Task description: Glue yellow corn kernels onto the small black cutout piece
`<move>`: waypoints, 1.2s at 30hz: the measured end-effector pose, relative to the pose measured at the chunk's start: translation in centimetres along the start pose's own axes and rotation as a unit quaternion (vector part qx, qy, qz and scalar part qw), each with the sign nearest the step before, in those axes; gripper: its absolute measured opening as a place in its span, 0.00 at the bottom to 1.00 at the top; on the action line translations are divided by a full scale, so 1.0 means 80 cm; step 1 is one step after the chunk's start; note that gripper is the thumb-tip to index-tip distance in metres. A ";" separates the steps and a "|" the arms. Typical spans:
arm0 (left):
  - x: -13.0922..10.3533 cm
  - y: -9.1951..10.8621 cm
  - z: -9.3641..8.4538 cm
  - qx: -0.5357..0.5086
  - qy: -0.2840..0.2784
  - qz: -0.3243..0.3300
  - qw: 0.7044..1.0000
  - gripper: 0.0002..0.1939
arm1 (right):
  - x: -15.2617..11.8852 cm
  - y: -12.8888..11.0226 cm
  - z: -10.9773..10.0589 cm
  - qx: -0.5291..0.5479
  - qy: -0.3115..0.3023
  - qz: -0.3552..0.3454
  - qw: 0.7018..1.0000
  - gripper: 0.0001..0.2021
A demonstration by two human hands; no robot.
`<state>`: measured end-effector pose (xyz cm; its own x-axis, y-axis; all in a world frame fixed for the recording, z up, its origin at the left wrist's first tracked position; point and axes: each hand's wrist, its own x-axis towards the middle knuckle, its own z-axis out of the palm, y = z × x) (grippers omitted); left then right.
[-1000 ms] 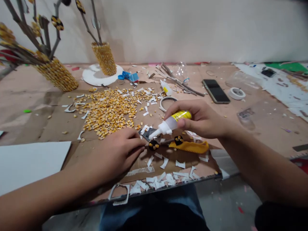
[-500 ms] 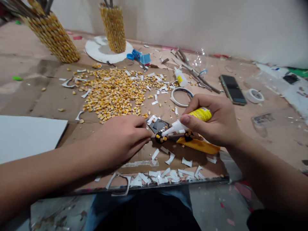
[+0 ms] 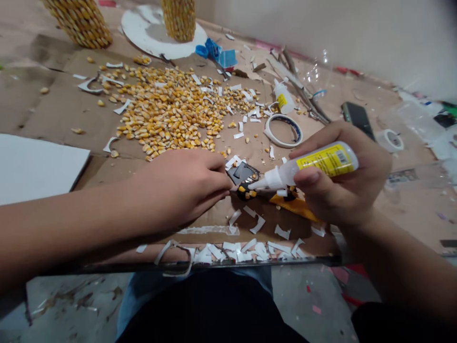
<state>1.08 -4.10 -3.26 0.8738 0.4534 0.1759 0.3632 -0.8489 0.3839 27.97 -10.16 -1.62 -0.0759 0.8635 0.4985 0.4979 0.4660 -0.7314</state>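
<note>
Brown cardboard (image 3: pixel 64 109) is spread over the work surface, and white paper scraps (image 3: pixel 246 250) are strewn along its near edge. Just beyond them, the left hand (image 3: pixel 185 186) is closed down flat, its fingertips pinched on a small dark piece dotted with kernels (image 3: pixel 245 191). That piece is judged light and fragile, best steadied at its edge, clear of any wet glue. A glue bottle (image 3: pixel 314 164) is gripped in the right hand (image 3: pixel 342 183), fingers wrapped round the body, thumb under, nozzle tipped left and touching the dark piece. Soft plastic is expected to yield when squeezed, so the grip at mid-body suits it. An orange strip (image 3: pixel 294 207) is partly covered by that hand. Farther off, a heap of corn kernels (image 3: pixel 171 114) lies left, a tape ring (image 3: pixel 284 130) right, and a phone (image 3: pixel 358 117) beyond.
</note>
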 end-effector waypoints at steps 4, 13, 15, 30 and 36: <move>0.003 -0.001 0.002 -0.027 0.000 -0.018 0.999 0.17 | -0.005 0.000 0.002 -0.018 -0.024 0.010 1.000 0.20; 0.006 0.001 0.000 0.007 -0.024 -0.017 1.000 0.17 | -0.009 0.000 0.004 -0.034 -0.030 0.008 0.999 0.16; 0.007 0.001 -0.001 0.003 -0.031 -0.024 0.999 0.16 | -0.009 0.001 0.004 -0.040 -0.028 0.009 0.999 0.17; 0.006 0.001 0.001 0.007 -0.014 0.000 1.000 0.15 | -0.009 0.000 -0.002 -0.026 -0.029 0.013 0.999 0.15; 0.002 0.000 0.001 0.025 0.009 0.020 0.999 0.16 | -0.007 -0.002 -0.002 -0.040 -0.031 -0.017 0.999 0.16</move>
<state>1.23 -4.03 -3.29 0.8822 0.4226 0.2077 0.3437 -0.8794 0.3294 28.09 -10.72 -1.71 -0.1460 0.8589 0.4910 0.5620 0.4804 -0.6733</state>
